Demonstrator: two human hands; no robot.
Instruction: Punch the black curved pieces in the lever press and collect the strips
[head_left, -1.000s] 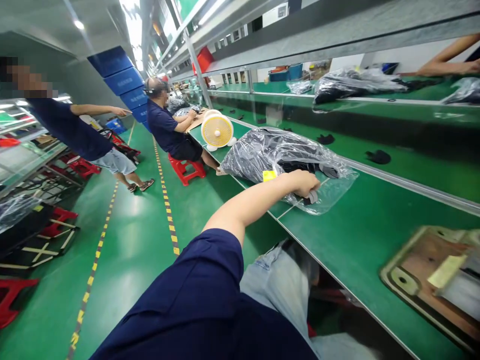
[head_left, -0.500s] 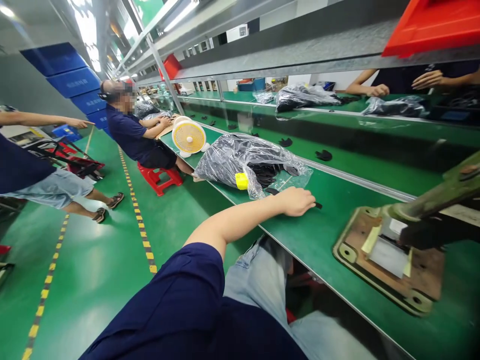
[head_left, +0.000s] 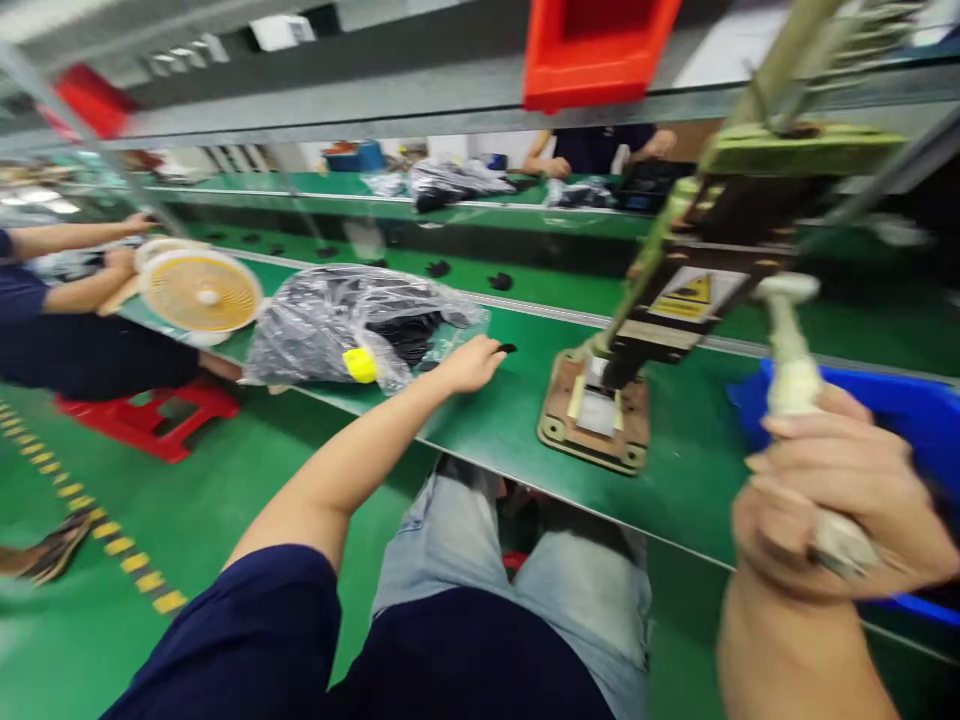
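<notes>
My left hand [head_left: 475, 366] is closed on a small flat black piece [head_left: 508, 348], held just above the green bench. Beside that hand lies a clear plastic bag [head_left: 315, 325] of black pieces, its mouth towards me, with a yellow label [head_left: 360, 365]. My right hand [head_left: 847, 495] wraps around the pale lever handle [head_left: 793, 385] of a hand press [head_left: 694, 280]. The press's base plate [head_left: 553, 428] sits on the bench between my hands, with a light block [head_left: 598, 412] under the ram. Motion blurs my right hand somewhat.
A blue bin [head_left: 862, 385] stands right of the press, partly behind my right hand. A red bin [head_left: 592, 85] hangs overhead. Black pieces [head_left: 500, 281] lie on the green strip behind the bench. At left are a fan [head_left: 199, 290], a red stool [head_left: 169, 425] and a seated co-worker [head_left: 82, 340].
The view has turned right, bringing the whole press, the blue bin and my right hand on the lever into sight. My left hand still holds the black piece near the bag.
</notes>
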